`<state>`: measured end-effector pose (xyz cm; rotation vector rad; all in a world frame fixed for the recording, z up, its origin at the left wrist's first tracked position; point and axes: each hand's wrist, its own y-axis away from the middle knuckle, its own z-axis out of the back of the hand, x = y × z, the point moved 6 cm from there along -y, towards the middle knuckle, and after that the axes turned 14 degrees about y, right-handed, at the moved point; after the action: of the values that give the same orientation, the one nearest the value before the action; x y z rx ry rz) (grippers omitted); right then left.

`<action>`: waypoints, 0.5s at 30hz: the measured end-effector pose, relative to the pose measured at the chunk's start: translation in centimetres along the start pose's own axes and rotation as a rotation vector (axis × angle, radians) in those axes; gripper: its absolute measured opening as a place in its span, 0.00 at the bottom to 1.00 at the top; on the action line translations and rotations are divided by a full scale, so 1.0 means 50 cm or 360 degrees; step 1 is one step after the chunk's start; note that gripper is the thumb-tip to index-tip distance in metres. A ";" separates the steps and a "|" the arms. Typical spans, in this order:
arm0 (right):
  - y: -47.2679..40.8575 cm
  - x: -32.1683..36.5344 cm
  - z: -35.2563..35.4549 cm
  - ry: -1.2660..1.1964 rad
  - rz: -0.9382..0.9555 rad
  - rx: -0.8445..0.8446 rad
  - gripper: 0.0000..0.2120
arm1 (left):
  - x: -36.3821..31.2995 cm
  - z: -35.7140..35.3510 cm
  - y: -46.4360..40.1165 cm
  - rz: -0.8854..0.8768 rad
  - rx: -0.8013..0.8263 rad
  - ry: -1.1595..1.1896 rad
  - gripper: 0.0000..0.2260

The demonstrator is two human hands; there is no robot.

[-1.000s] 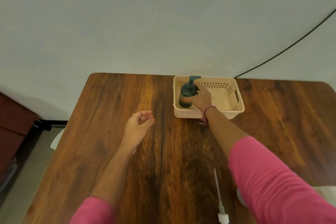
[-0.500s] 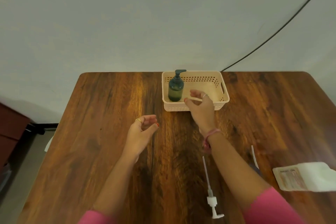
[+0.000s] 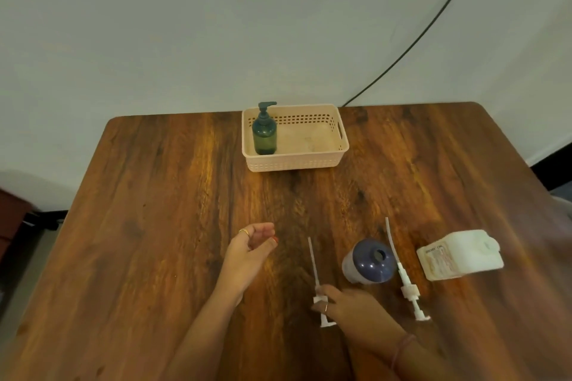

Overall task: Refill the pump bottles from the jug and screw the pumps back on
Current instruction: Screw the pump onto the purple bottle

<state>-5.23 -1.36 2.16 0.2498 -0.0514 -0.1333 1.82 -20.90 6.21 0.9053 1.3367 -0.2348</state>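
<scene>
Bottle [image 3: 370, 261], dark blue with its neck open, stands on the desk [image 3: 161, 226] near the front edge, between two white pumps lying flat. The left pump [image 3: 317, 283] has its tube pointing away from the person; the right hand [image 3: 346, 305] lies over its collar, fingers bent around it, though blur makes it impossible to tell whether they actually grip it or only touch. The right pump [image 3: 404, 275] lies free just beside the bottle, its tube slightly curved. Right of that, a white jug [image 3: 461, 254] lies on its side, its label too smeared to read. The left hand [image 3: 252, 252] hovers over bare wood, loosely curled and empty. At the far edge a beige basket [image 3: 294, 161] holds a green bottle [image 3: 264, 133], upright in its left end with the pump on. Both forearms are cut off by the lower frame.
</scene>
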 end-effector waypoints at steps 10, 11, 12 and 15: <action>0.008 0.003 0.038 -0.0293 0.0147 0.0015 0.19 | -0.001 -0.093 0.043 -0.0086 -0.0054 -0.0009 0.11; 0.013 -0.005 0.060 -0.0487 0.0104 -0.0076 0.18 | -0.004 -0.095 0.046 -0.0117 -0.0065 -0.0010 0.11; 0.022 -0.017 0.086 -0.0660 0.0069 -0.0171 0.17 | -0.007 -0.096 0.050 -0.0160 -0.0080 -0.0008 0.12; 0.066 -0.065 0.176 -0.0953 -0.0074 -0.0533 0.09 | -0.012 -0.098 0.062 -0.0318 -0.0144 0.0035 0.16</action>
<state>-8.62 0.12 11.39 -0.1306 -0.6134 -0.2564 0.02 -15.74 8.26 0.7008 1.4480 -0.3167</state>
